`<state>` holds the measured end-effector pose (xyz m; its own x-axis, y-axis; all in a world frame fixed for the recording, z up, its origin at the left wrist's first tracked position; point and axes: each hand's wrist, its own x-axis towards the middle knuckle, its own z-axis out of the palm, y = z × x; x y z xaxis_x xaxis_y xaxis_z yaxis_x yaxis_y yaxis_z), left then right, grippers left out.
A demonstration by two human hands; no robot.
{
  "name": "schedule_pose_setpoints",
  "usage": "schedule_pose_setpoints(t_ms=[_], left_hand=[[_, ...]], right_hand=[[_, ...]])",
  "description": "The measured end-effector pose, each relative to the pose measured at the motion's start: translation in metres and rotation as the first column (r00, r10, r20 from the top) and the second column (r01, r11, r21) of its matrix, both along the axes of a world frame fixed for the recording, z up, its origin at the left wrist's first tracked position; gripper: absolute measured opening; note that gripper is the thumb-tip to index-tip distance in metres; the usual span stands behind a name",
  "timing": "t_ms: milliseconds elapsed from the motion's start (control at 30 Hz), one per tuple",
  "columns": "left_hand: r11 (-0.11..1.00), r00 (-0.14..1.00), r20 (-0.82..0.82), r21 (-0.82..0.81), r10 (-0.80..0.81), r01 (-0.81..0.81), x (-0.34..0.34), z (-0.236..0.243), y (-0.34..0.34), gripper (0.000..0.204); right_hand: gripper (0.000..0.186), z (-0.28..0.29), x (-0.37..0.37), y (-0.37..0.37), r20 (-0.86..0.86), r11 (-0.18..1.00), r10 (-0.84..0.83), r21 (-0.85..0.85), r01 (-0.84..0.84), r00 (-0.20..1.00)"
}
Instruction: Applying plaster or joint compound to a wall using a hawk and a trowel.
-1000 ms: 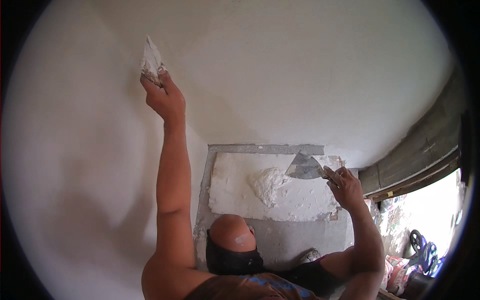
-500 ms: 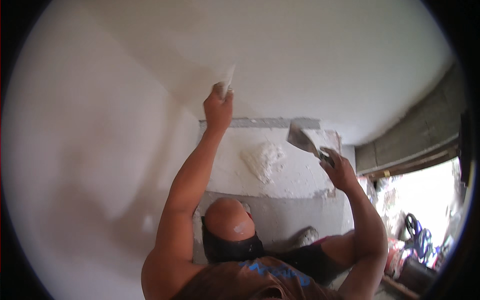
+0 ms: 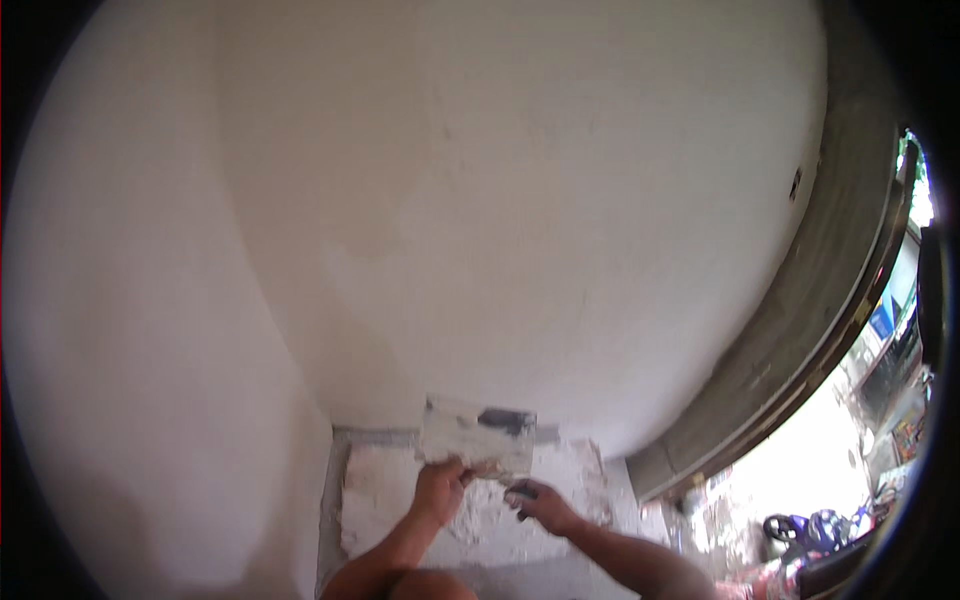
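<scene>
My left hand [image 3: 440, 492] is closed on the near edge of a wide, flat metal putty blade [image 3: 470, 432], smeared with pale filler and a dark patch. Close beside it, my right hand [image 3: 541, 506] grips a putty knife by its dark handle [image 3: 520, 493]. That knife's blade reaches toward the wide blade's near edge, but whether they touch I cannot tell. Below both hands lies a pale board [image 3: 385, 500] on the floor, covered with white smears. Part of the putty on it is hidden behind my hands.
A pale plastered wall [image 3: 520, 250] rises ahead, with damp-looking darker patches. Another wall [image 3: 130, 350] meets it at a left corner. On the right, a bare grey concrete strip [image 3: 740, 370] borders a bright opening, with a purple-blue wheeled vehicle [image 3: 825, 527] and clutter outside.
The view has tilted up, showing more wall. My hands, formerly well apart, have come together; the wide blade, seen nearly edge-on before, now shows its face, with the putty knife brought close to it.
</scene>
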<state>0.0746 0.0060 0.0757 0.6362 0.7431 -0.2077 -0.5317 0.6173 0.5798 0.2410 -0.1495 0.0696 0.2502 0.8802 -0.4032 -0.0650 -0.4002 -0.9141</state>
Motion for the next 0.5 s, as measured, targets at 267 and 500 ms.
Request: schedule_pose_setpoints(t_ms=[267, 500], left_hand=[[0.807, 0.991, -0.026, 0.583, 0.131, -0.092, -0.014, -0.009, -0.001, 0.041], [0.899, 0.885, 0.168, -0.141, 0.435, -0.416, -0.058, 0.02, 0.053, 0.036]], right_hand=[[0.037, 0.011, -0.053, 0.032, -0.232, 0.895, -0.184, 0.362, 0.26, 0.955], [0.063, -0.019, 0.009, 0.033, 0.299, 0.988, -0.078, 0.149, 0.034, 0.951]])
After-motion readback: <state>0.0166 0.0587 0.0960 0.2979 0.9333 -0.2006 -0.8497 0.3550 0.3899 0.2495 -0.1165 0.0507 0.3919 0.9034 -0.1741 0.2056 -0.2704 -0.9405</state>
